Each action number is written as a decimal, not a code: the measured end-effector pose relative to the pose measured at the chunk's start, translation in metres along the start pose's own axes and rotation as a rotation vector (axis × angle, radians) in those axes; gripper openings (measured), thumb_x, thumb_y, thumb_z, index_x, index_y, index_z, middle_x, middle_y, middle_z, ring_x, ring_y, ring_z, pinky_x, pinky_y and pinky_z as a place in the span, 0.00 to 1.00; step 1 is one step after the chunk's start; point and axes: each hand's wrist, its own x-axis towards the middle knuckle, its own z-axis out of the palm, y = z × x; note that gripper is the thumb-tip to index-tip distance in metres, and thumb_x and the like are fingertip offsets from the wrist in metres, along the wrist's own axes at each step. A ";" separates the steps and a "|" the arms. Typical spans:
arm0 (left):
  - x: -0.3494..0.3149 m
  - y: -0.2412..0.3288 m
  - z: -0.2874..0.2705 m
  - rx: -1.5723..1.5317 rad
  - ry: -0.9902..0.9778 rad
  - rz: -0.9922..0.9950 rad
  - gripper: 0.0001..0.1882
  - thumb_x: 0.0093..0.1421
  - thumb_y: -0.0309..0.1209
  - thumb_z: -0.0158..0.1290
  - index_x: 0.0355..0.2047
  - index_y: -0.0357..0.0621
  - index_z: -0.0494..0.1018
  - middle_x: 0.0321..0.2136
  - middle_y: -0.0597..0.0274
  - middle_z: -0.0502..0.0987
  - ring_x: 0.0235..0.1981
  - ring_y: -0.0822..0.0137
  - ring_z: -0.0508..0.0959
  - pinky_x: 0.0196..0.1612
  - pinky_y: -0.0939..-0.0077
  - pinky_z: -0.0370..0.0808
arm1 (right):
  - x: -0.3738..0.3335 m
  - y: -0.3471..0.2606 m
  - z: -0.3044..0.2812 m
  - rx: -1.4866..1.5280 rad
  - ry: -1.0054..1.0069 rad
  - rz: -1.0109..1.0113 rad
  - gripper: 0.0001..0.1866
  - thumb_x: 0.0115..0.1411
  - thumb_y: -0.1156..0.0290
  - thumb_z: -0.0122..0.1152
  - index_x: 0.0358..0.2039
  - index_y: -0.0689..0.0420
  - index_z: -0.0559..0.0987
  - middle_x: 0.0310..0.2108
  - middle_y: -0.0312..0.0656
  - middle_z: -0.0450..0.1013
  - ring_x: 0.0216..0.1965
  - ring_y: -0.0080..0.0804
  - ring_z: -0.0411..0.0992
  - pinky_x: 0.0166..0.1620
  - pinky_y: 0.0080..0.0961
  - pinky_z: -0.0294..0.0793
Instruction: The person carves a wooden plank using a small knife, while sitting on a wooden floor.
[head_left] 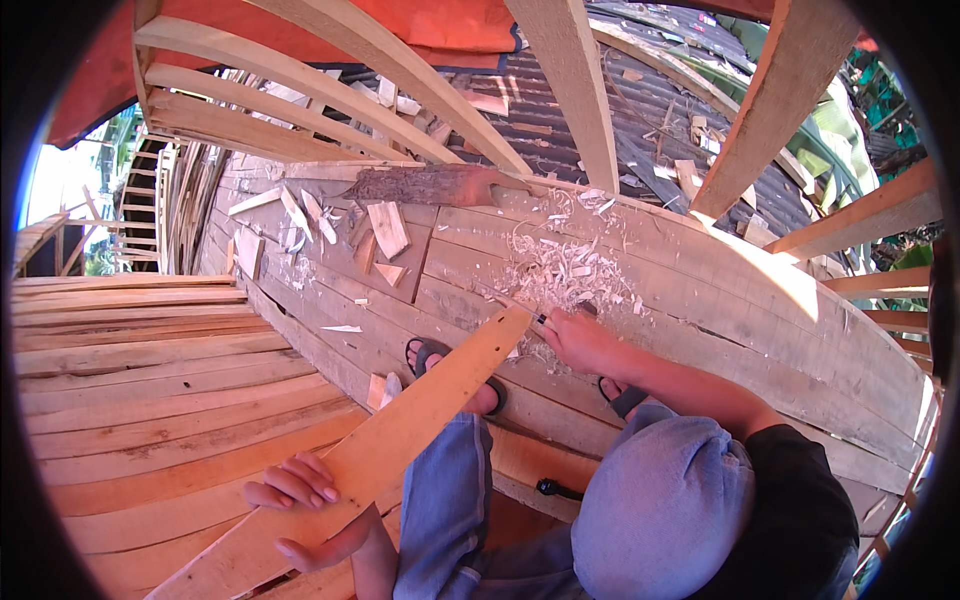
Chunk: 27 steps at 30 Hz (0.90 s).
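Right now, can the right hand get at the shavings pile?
Likely yes: the right hand is close beside the shavings pile, nothing visible between, though it grips a tool at the end of the plank.

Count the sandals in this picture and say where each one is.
2. The left sandal is partly hidden behind the slanting board; the right sandal is just below the right forearm. Others may be hidden from view.

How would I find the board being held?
Start at the big wooden floor, then its pile of curly shavings. A long, orange board slants from near there to the bottom left. Unlike the planks lying flat, it's gripped by the left hand.
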 end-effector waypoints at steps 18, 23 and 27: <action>0.000 0.001 -0.002 0.004 -0.029 0.014 0.20 0.56 0.48 0.48 0.27 0.48 0.54 0.17 0.67 0.58 0.17 0.75 0.60 0.25 0.83 0.60 | 0.000 0.012 0.017 0.005 0.049 0.006 0.18 0.65 0.60 0.45 0.41 0.66 0.67 0.32 0.62 0.72 0.36 0.59 0.72 0.39 0.51 0.71; 0.001 0.003 -0.002 -0.003 -0.047 0.032 0.20 0.56 0.49 0.48 0.27 0.48 0.54 0.17 0.67 0.59 0.16 0.75 0.60 0.24 0.83 0.60 | -0.003 0.007 -0.003 -0.020 -0.062 0.118 0.18 0.65 0.61 0.45 0.39 0.66 0.68 0.33 0.61 0.73 0.36 0.59 0.73 0.39 0.50 0.72; 0.000 0.002 -0.002 0.004 -0.071 0.021 0.20 0.57 0.49 0.48 0.27 0.47 0.55 0.17 0.67 0.59 0.16 0.74 0.61 0.24 0.83 0.60 | 0.001 0.009 0.007 -0.046 0.031 0.033 0.18 0.65 0.61 0.43 0.40 0.66 0.69 0.36 0.60 0.73 0.34 0.60 0.73 0.39 0.51 0.72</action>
